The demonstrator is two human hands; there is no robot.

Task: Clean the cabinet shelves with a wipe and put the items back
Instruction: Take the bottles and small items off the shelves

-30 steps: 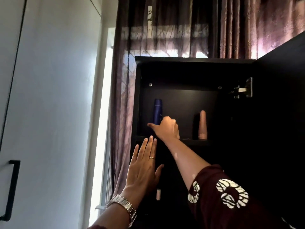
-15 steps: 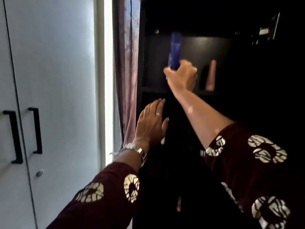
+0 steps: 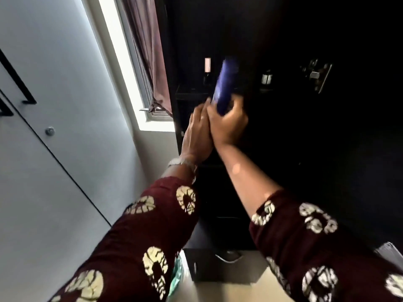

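Note:
My right hand [image 3: 229, 125] grips the lower end of a tall blue bottle [image 3: 225, 83], held tilted in front of the open black cabinet [image 3: 305, 138]. My left hand [image 3: 197, 136] lies against the right hand with its fingers straight, fingertips near the bottle's base. On the dark shelf [image 3: 189, 93] behind the bottle stands a small bottle with a pale pink cap [image 3: 207, 67]. Another small item with a pale label [image 3: 266, 78] sits further right on the shelf. No wipe is visible.
The cabinet door hinge [image 3: 316, 75] shows at the upper right. A white wardrobe [image 3: 43, 149] with black handles fills the left. A window [image 3: 126, 68] and purple curtain [image 3: 148, 44] lie between. A black box [image 3: 209, 264] sits on a light surface below, beside something green [image 3: 176, 277].
My right hand has lifted the blue bottle off the top shelf and brought it down and outward. My left hand left the cabinet edge and joined the right hand. My view dropped.

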